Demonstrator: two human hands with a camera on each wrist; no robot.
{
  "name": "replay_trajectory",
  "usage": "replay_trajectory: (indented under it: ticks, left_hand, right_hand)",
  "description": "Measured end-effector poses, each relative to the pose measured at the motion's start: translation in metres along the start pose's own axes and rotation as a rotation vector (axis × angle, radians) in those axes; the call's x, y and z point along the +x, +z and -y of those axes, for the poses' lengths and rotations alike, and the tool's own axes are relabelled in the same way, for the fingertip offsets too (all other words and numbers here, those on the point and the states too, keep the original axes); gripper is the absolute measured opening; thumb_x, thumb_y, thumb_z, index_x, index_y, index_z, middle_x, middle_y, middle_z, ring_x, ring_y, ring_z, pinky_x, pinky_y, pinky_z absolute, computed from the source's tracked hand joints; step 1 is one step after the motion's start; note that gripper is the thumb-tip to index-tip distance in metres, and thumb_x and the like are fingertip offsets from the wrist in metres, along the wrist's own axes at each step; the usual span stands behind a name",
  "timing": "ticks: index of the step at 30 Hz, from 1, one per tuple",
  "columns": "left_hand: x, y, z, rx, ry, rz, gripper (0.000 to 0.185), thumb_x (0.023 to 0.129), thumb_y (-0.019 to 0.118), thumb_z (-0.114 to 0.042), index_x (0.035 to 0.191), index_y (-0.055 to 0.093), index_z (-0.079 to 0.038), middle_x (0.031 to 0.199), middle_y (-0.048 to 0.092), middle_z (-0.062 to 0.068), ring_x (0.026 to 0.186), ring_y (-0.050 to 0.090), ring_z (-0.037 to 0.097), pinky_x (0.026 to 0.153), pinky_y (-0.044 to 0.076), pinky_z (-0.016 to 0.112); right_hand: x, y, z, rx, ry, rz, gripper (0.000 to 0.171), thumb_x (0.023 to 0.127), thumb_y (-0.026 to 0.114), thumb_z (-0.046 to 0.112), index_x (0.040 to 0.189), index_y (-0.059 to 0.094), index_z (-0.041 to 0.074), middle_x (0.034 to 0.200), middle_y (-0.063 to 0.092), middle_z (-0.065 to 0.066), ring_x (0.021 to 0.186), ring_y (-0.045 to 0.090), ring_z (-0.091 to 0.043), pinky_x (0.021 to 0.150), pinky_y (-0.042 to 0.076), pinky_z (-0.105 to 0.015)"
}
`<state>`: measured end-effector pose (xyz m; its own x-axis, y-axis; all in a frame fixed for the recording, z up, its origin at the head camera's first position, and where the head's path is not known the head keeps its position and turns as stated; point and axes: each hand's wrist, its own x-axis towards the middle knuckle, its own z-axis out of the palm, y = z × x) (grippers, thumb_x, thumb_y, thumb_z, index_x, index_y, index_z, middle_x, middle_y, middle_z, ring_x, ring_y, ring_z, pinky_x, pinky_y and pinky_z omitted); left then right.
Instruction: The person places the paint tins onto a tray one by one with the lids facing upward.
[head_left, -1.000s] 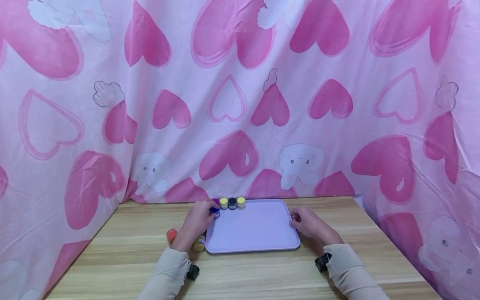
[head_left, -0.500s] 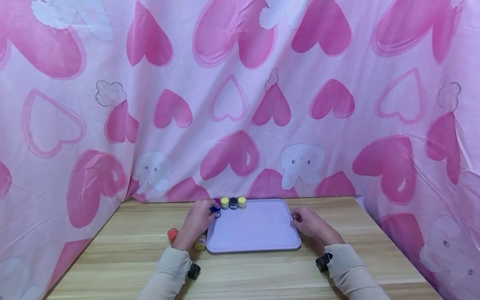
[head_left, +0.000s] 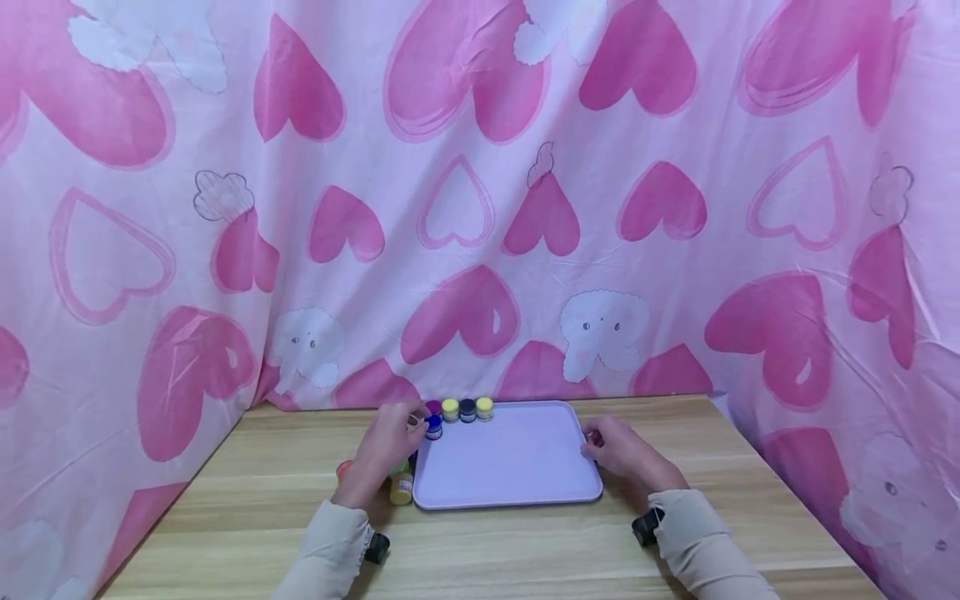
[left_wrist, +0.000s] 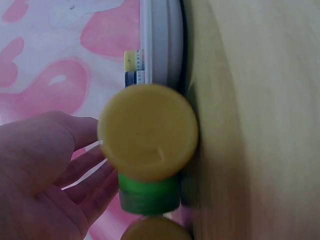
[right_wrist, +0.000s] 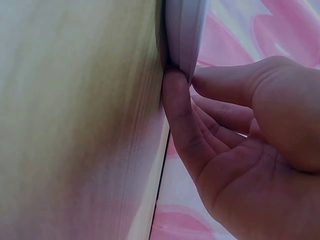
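Note:
Several small paint jars line the back left of a pale lilac tray point(head_left: 510, 458). Among them are a purple-lidded jar point(head_left: 432, 407), two yellow-lidded ones and a dark-lidded jar point(head_left: 468, 410). Just in front of the purple one stands a blue-lidded jar point(head_left: 433, 427). My left hand point(head_left: 390, 440) is beside this blue jar, its fingers parted and loosely bent in the left wrist view, with nothing held. At the tray's right edge, my right hand point(head_left: 621, 448) pinches the rim between thumb and finger, plain in the right wrist view.
Left of the tray, on the wooden table point(head_left: 495, 554), stand a mustard-lidded jar point(head_left: 401, 490), a green jar point(left_wrist: 150, 195) behind it and a red-lidded jar point(head_left: 343, 470), partly hidden by my left arm. A pink heart-print curtain point(head_left: 525, 317) hangs behind the table.
My left fingers have let go of the blue jar, which stays on the tray, and the hand has drawn slightly left. My right hand keeps its hold on the rim.

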<state>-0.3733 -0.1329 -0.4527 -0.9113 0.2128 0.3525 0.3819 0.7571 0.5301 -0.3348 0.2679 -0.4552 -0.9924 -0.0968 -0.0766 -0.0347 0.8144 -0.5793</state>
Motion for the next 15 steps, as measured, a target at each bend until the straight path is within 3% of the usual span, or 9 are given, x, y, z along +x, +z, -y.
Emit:
replay_trajectory:
  ticks: [8, 15]
  left_hand:
    - [-0.01, -0.013, 0.009, -0.041, -0.003, 0.014, 0.013, 0.095, 0.079, -0.003, 0.108, 0.08, -0.005, 0.099, 0.082, 0.006, 0.091, 0.077, 0.019, 0.084, 0.067, 0.038]
    - [-0.019, -0.02, 0.016, -0.025, -0.007, 0.055, 0.009, 0.095, 0.079, -0.003, 0.102, 0.081, -0.009, 0.092, 0.078, 0.0, 0.085, 0.072, 0.012, 0.08, 0.066, 0.033]
  right_hand:
    - [-0.001, 0.001, 0.0, 0.001, 0.014, -0.002, 0.053, 0.103, 0.071, 0.007, 0.154, 0.056, 0.003, 0.104, 0.07, -0.009, 0.09, 0.063, -0.021, 0.083, 0.063, -0.036]
    - [-0.003, 0.002, -0.002, 0.0, -0.032, -0.019, 0.05, 0.103, 0.07, 0.004, 0.151, 0.059, 0.001, 0.103, 0.07, -0.008, 0.091, 0.062, -0.021, 0.082, 0.061, -0.036]
